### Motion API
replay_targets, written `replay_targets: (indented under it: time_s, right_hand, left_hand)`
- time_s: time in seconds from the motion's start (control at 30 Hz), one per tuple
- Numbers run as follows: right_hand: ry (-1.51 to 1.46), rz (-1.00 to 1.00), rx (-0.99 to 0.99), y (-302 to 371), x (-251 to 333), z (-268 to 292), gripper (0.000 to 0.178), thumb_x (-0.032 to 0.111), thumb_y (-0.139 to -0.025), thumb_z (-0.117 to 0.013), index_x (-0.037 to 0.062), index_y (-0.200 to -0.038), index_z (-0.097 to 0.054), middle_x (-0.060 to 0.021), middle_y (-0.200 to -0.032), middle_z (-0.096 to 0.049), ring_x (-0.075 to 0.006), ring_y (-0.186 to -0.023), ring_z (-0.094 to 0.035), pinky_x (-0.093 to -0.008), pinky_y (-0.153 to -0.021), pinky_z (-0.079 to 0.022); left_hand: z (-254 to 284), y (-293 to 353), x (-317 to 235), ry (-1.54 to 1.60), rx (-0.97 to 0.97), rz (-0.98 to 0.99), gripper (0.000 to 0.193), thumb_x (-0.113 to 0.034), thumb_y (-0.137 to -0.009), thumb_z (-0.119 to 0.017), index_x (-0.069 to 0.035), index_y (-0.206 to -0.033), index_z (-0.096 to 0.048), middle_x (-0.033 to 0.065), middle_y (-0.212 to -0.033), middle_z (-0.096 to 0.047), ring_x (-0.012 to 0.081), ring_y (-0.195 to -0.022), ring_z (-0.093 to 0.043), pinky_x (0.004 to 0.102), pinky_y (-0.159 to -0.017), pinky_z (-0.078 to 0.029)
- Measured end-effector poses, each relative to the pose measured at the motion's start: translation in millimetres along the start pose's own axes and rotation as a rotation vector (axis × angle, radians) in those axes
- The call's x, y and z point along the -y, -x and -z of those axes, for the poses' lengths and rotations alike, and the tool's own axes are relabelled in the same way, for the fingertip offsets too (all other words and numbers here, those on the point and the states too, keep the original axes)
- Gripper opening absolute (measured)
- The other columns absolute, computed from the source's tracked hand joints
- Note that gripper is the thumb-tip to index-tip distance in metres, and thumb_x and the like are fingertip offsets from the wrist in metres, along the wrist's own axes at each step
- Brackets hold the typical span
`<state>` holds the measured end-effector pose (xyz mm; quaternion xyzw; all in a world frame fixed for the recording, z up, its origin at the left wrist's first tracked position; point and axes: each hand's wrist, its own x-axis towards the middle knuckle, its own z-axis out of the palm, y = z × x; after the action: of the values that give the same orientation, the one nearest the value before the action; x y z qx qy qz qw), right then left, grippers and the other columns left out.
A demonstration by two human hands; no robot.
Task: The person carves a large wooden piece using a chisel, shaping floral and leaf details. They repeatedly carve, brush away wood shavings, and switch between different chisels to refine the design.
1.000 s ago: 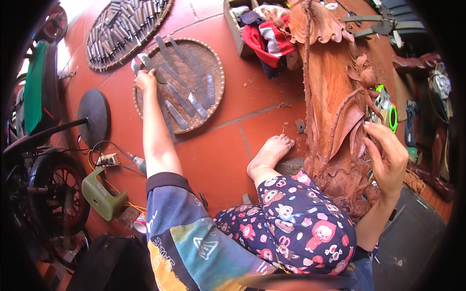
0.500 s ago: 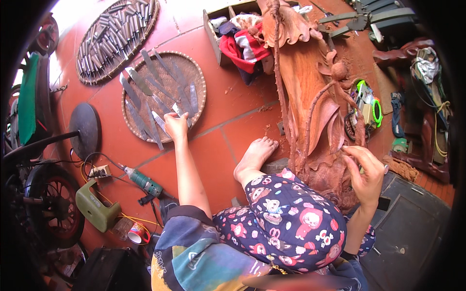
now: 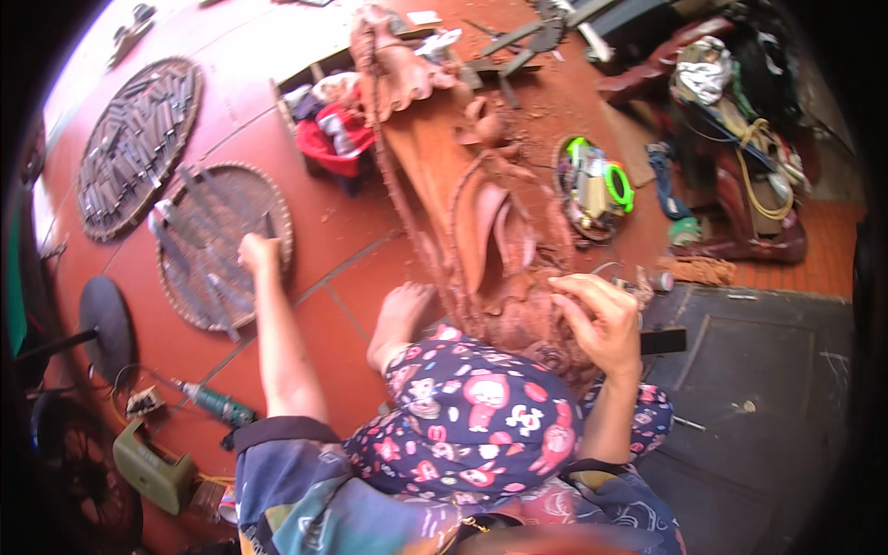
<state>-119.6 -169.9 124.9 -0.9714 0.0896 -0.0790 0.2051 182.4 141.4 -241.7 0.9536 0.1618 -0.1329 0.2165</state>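
Note:
My left hand (image 3: 258, 252) reaches over a round woven tray (image 3: 287, 242) of flat metal blades. Its fingers are closed around the lower end of a dark pointed blade (image 3: 269, 226), though motion blur softens the grip. Several other blades (image 3: 196, 264) lie loosely across the tray. My right hand (image 3: 599, 319) hovers beside the lower end of a large reddish wood carving (image 3: 435, 153), fingers curved and thumb apart, with nothing visible between them. The carving lies in front of my bent leg, with flowing folds and knobbly branches.
A second woven tray (image 3: 191, 111) holds many metal tools at far left. A green corded power tool (image 3: 217, 403) and an olive housing (image 3: 153, 472) lie at lower left. A basket with green-rimmed items (image 3: 592, 190) stands right of the carving; a dark board (image 3: 758, 398) lies at right.
The whole view has swung, so everything sits further left and lower. My left hand has moved rightward across the tray and its fingers have closed. The right hand keeps its curved pose.

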Motion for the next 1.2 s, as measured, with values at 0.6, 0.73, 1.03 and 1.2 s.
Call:
replay_targets:
  time_s: [0.6,0.73,1.03,1.2]
  right_hand:
    - [0.190,0.611,-0.042,-73.9,-23.9,-10.8,0.032,0.013,-0.074,-0.080,0.0038,-0.102,-0.070,-0.0141,-0.099,-0.067,-0.0291,-0.087,-0.069,-0.0378,-0.078,-0.059]
    - [-0.519,0.055,0.056,-106.8,-26.6,3.9,0.017,0.006,-0.094,-0.064,-0.0051,-0.106,-0.069,-0.0131,-0.096,-0.069,-0.0208,-0.090,-0.071,-0.0312,-0.080,-0.058]
    - [-0.505,-0.213,0.064,-133.8,-41.9,-12.8,0.014,0.009,-0.092,-0.071,-0.0011,-0.087,-0.063,-0.0139,-0.106,-0.068,-0.0201,-0.095,-0.067,-0.0330,-0.086,-0.055]
    - [-0.256,-0.216,0.102,-135.6,-31.1,-24.3,0.017,0.011,-0.093,-0.066,-0.0041,-0.084,-0.064,-0.0198,-0.132,-0.054,-0.0279,-0.121,-0.058,-0.0451,-0.107,-0.049]
  left_hand:
    - [157.8,305.0,-171.7,1.389,1.641,-0.218,0.020,-0.020,-0.100,-0.068,-0.001,-0.108,-0.071,0.0046,-0.082,-0.073,0.0076,-0.065,-0.065,0.0211,-0.059,-0.051]
    - [131.4,293.4,-176.3,1.262,0.983,-1.168,0.050,-0.020,-0.094,-0.072,0.000,-0.137,-0.059,0.0201,-0.136,-0.063,0.0378,-0.130,-0.057,0.0460,-0.109,-0.043]
    - [102.2,281.7,-191.7,1.275,1.009,-1.171,0.091,-0.015,-0.084,-0.079,-0.009,-0.160,-0.029,0.0197,-0.170,-0.011,0.0613,-0.149,0.000,0.0645,-0.120,-0.018]
    - [94.5,280.6,-202.0,1.380,0.917,-1.144,0.094,-0.013,-0.081,-0.081,-0.008,-0.160,-0.029,0.0197,-0.170,-0.011,0.0631,-0.148,-0.003,0.0645,-0.118,-0.023]
